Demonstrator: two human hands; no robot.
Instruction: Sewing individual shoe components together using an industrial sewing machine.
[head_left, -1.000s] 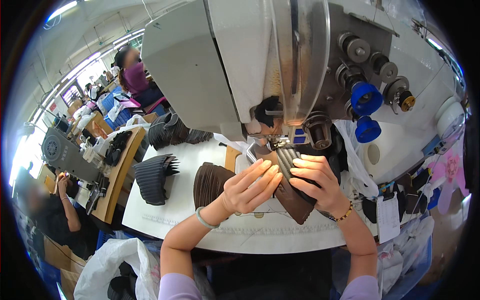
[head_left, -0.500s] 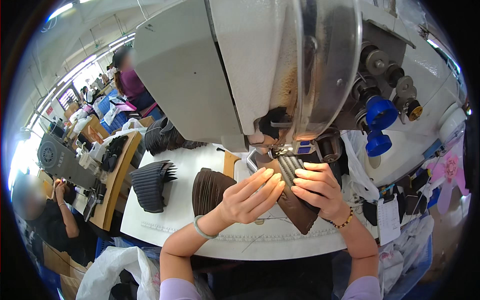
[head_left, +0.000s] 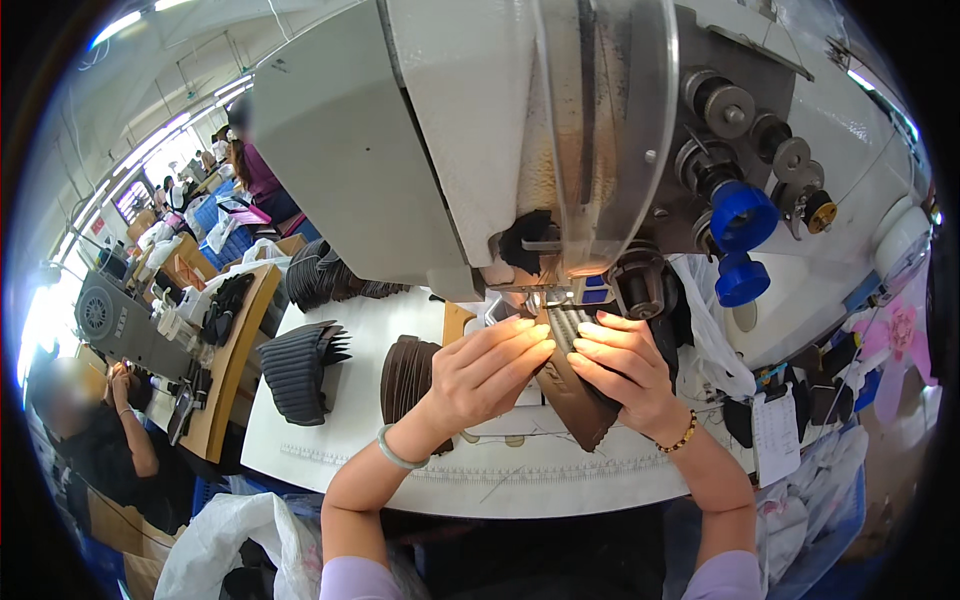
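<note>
A brown leather-like piece (head_left: 577, 404) with a grey ribbed section lies under the needle area of a sewing machine (head_left: 365, 150). My left hand (head_left: 488, 370) presses its left edge with fingers held together, the tips close to the presser foot. From the other side, my right hand (head_left: 628, 372) grips the right edge, its fingertips on the ribbed section and its thumb hidden. The needle itself is too small to make out. A stack of brown pieces (head_left: 405, 380) sits beside my left hand, partly behind it.
Dark ribbed pieces (head_left: 300, 370) lie on the white table (head_left: 350, 462) at the left, with another dark stack (head_left: 325, 275) behind them. Blue tension knobs (head_left: 742, 216) stick out at the machine's right. A white plastic bag (head_left: 222, 545) hangs at the lower left. A co-worker (head_left: 95, 440) sits at the far left.
Both hands and the brown piece have shifted slightly left and up, closer to the presser foot. The piece has turned a little. The machine appears further left in view.
</note>
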